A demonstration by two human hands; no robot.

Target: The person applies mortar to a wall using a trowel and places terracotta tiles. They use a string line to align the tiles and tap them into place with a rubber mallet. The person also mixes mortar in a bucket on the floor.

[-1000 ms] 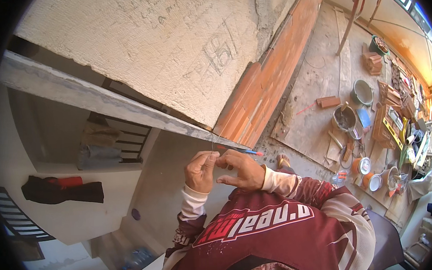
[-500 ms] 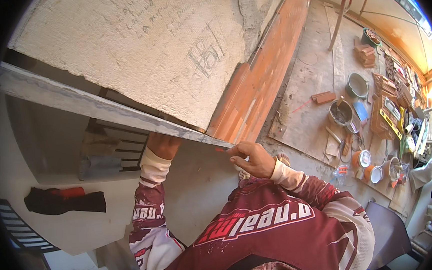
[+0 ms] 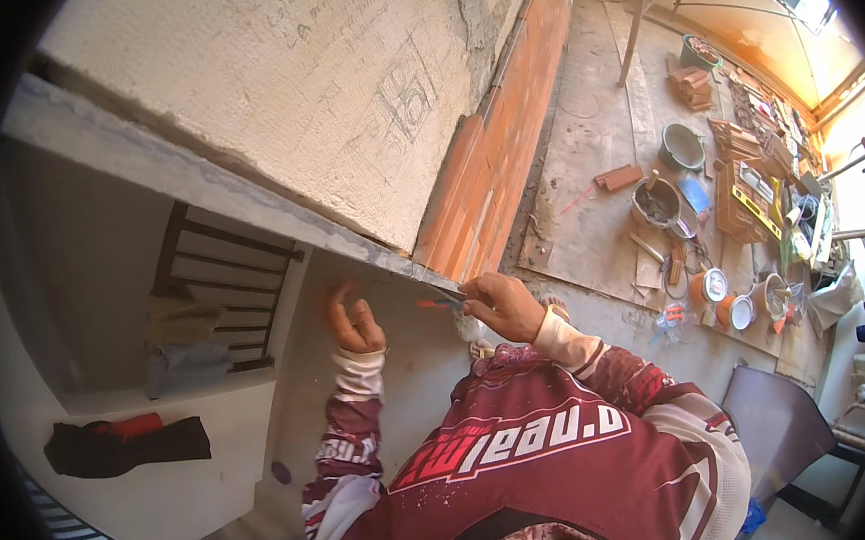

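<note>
My right hand (image 3: 506, 307) is closed at the near end of the brick-tiled strip (image 3: 492, 186), by the wall edge. A thin tool with an orange-red end (image 3: 429, 303) sticks out to the left from its fingers; its exact kind is hard to make out. My left hand (image 3: 356, 323), somewhat blurred, hangs apart from the grey ledge (image 3: 236, 191) with its fingers spread and nothing visible in them. Beyond the ledge stands a rough cream wall (image 3: 340, 96) with pencil marks, meeting the tiled strip at a corner.
To the right, boards (image 3: 578, 200) lie on the floor with a mortar bucket (image 3: 657, 204), a grey-green bucket (image 3: 683, 147), stacked tiles (image 3: 734, 138) and a yellow level (image 3: 757, 212). A purple chair (image 3: 779, 416) stands behind at right. Dark railings (image 3: 227, 274) are at left.
My left hand has come away from the ledge, moving right and down. My right hand stays by the corner, its fingers more closed, with more of the thin tool showing. The view has shifted slightly.
</note>
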